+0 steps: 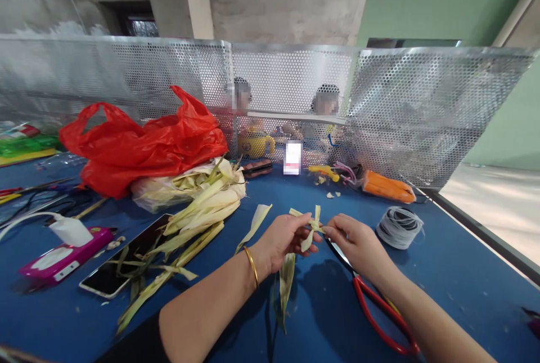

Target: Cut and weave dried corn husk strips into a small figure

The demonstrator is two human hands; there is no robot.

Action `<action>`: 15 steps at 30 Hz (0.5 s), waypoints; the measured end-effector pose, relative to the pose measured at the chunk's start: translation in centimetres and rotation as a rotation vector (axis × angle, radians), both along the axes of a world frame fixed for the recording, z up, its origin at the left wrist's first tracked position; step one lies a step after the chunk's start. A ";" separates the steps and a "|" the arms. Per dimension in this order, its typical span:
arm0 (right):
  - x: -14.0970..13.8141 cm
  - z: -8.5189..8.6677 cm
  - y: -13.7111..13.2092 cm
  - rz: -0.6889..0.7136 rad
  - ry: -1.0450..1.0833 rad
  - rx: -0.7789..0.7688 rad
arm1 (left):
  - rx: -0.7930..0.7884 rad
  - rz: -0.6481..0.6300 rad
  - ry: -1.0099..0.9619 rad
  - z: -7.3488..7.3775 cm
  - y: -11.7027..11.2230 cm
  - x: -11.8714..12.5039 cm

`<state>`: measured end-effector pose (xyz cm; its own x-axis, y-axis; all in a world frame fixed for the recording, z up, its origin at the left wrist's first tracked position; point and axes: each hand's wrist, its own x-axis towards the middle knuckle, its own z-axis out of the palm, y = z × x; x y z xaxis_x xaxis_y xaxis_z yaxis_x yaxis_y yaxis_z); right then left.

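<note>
Between my two hands is a small, pale corn husk piece (313, 229) with strips crossing at its middle. My left hand (287, 242), a gold bangle at its wrist, is closed on it with thumb and fingers. My right hand (356, 242) pinches the end of one strip on the right. A longer husk strip (286, 284) hangs or lies below my left hand; I cannot tell whether it joins the held piece. Red-handled scissors (373, 301) lie partly under my right hand and forearm. Another loose husk strip (256, 223) is left of my left hand.
A heap of corn husks (211, 202) lies on the left, near a red plastic bag (143, 146). A phone (126, 264) and a magenta power strip (70, 256) are farther left. A cord spool (399, 227) and orange packet (388, 186) stand right. A perforated metal screen (291, 65) closes the back; two people sit behind.
</note>
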<state>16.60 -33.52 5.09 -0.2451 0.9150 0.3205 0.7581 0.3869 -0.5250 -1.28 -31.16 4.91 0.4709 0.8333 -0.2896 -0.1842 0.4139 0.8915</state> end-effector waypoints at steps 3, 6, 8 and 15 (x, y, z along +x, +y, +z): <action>0.1 -0.3 0.4 -0.025 0.100 -0.053 | 0.026 0.008 0.030 -0.1 -0.1 0.1; 0.0 -0.4 0.7 -0.053 0.309 -0.123 | 0.046 0.023 0.054 -0.2 -0.5 0.4; -0.3 -0.5 0.6 -0.043 0.469 -0.225 | 0.059 0.000 0.079 -0.3 -0.9 0.7; -1.7 -1.5 -0.2 -0.122 0.794 -0.309 | 0.098 -0.065 0.093 -0.8 -1.6 1.3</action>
<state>14.93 -33.77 3.63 0.0519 0.9948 0.0877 0.1486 0.0791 -0.9857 0.01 -32.79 4.10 0.4997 0.8284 -0.2533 -0.0750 0.3327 0.9400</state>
